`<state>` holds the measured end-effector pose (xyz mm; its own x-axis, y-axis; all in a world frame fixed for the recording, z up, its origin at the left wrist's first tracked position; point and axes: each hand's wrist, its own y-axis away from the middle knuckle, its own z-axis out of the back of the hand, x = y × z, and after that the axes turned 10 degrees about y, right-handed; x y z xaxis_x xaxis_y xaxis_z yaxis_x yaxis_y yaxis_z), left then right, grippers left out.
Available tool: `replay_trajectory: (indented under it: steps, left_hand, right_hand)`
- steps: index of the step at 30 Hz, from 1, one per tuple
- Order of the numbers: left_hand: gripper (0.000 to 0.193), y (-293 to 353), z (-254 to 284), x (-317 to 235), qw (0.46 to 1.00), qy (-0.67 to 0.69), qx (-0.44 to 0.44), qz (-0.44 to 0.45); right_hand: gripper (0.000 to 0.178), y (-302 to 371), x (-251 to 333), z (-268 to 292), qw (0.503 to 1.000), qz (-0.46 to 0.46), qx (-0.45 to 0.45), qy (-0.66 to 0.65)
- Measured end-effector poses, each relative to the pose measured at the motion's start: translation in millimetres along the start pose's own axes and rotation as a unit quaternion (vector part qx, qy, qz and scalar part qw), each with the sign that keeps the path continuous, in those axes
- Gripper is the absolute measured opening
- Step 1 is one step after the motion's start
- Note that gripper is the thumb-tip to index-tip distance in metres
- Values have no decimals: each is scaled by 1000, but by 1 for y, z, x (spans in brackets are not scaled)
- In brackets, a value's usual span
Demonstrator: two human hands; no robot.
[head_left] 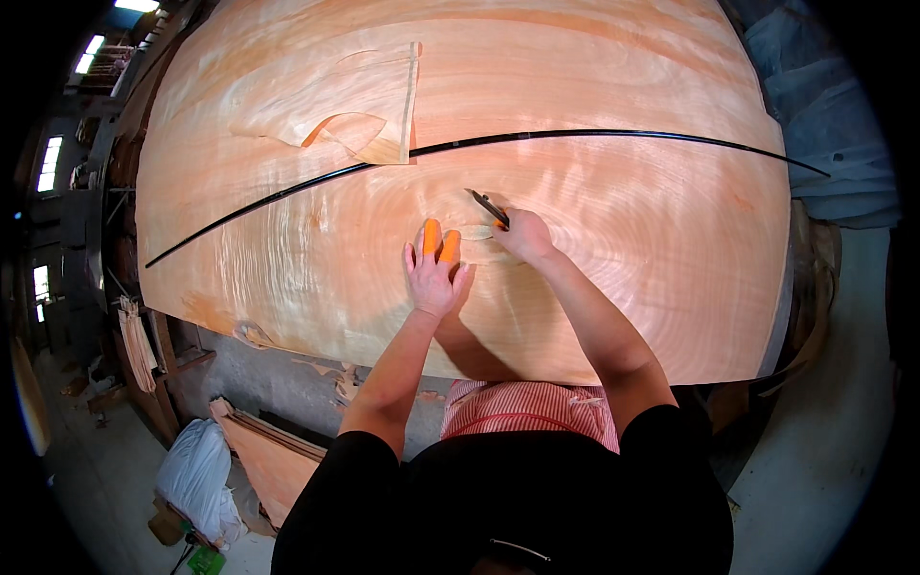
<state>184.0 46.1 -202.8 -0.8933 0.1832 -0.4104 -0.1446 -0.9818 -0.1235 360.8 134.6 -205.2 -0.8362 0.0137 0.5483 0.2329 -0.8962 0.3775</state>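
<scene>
A wide sheet of pale wood veneer [613, 316] lies in front of me, its grain swirling in rings. My left hand [436, 278] rests on it with fingers stretched out, two of them covered in orange finger sleeves [431, 238]. Just to the right, my right hand [525, 237] is closed around a utility knife [491, 207] with a dark body and an orange part near the grip. Its blade points up and left, over the sheet. Between the hands is a small oval patch [474, 233] in the veneer.
A long thin black strip [527, 135] crosses the sheet beyond my hands. A loose veneer piece [345, 105] with a curled flap lies at the far left. Below the near edge stand leaning boards [264, 450] and a white plastic bag [196, 474]. Plastic sheeting [815, 105] hangs at right.
</scene>
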Motion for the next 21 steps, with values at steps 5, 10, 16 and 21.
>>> replay_trajectory:
  steps: [5, 10, 16, 21]
  left_hand:
    - [54, -1, 0, 0, 1000, 1, -3, -6]
    - [51, 1, -2, 0, 1000, 14, -21, -6]
    - [50, 1, -1, 0, 1000, 10, -25, -16]
    - [48, 1, 2, -2, 1000, 3, -21, -17]
  right_hand:
    - [26, 3, -4, 3, 999, -2, -38, -7]
    - [24, 40, -55, 41, 982, -76, -146, -89]
    - [25, 159, -128, 59, 987, -132, 49, -82]
    - [31, 257, -143, 49, 965, -105, 237, -44]
